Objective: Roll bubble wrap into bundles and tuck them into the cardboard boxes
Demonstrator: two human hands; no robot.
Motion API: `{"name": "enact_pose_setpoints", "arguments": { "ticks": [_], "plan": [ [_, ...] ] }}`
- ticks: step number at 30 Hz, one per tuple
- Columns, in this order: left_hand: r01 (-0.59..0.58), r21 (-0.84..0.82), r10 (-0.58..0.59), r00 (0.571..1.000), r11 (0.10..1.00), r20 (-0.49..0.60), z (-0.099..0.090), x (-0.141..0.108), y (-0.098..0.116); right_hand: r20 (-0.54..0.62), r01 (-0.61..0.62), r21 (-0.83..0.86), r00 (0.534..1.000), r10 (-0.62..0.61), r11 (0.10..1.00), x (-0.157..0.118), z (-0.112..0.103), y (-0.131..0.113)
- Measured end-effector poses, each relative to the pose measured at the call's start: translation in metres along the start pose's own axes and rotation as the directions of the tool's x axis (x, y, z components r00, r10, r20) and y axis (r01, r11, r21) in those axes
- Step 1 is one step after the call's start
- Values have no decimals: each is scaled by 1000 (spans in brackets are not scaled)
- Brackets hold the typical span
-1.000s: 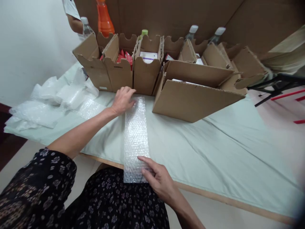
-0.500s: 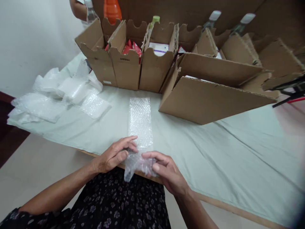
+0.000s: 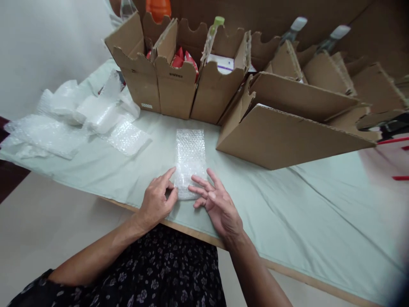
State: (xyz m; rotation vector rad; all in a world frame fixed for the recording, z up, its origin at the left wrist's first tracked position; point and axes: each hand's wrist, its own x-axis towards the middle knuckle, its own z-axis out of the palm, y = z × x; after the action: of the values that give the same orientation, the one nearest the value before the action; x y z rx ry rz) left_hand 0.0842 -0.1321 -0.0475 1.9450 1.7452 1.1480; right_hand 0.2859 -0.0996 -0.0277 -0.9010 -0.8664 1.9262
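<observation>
Your single view comes from your head, facing forward and steeply down over the cloth-covered counter [image 3: 287, 221], close above your forearms, with cardboard bins [image 3: 209, 94] across its far side.

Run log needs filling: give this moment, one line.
left hand: at sheet's left edge | right hand: open, lower right | sheet: on cloth | boxes: beyond

Lighting even, moderately bright. Glare speckles the bubble wrap [image 3: 191, 149]. Relative to the wrap, far right is blurred, with a dark smudge beyond; cardboard boxes [image 3: 294, 132] behind it appear stretched.
</observation>
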Motion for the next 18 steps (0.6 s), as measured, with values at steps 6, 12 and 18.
{"name": "enact_pose_setpoints", "arguments": {
  "ticks": [6,12,18],
  "plan": [
    [-102,132,100,995,986,17,-4,12,-4,70,255,-497,965,-255,829,-11,-4,-2],
    [-212,144,211,977,967,23,-5,18,-6,307,497,-820,800,-515,285,-18,-6,4],
    [-226,228,215,974,947,74,1,24,-13,414,488,-873,734,-538,-5,-12,-5,0]
  ]
}}
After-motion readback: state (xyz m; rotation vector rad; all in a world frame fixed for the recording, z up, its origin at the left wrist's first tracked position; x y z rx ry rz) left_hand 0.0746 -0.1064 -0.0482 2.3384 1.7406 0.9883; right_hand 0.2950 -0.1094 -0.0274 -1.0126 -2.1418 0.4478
